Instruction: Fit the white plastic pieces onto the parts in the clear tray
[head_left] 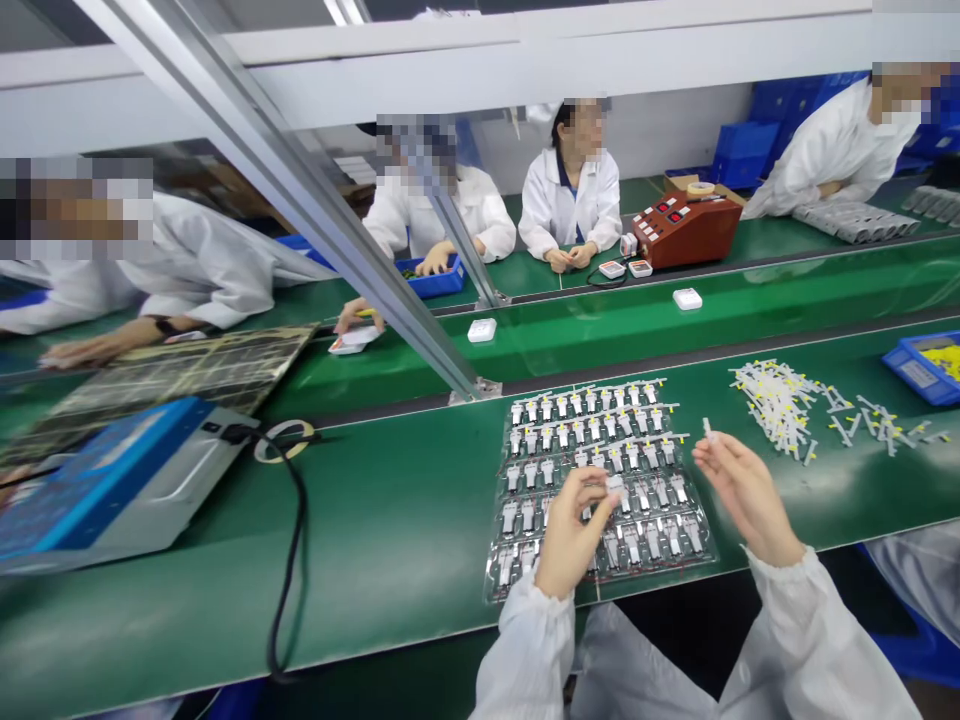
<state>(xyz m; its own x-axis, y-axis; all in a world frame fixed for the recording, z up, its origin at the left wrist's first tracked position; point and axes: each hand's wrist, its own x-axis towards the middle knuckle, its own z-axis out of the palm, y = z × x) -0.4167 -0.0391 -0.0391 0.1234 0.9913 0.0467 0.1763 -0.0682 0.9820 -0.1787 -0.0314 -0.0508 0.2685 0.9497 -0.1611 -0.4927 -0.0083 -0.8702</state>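
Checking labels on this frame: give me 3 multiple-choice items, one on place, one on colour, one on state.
1. Where does the pile of loose yellow-tipped parts lie?
A. right of the clear tray
B. left of the clear tray
C. on the blue machine

2. What colour is the table top?
A. grey
B. green
C. red

3. What is the right hand doing?
A. lying flat on the table
B. gripping the black cable
C. pinching a small white part above the table

Answers:
1. A, the pile sits beyond the right edge of the clear tray.
2. B, the surface is green all around the tray.
3. C, the small white part sticks up between its fingers, while the left hand is over the tray.
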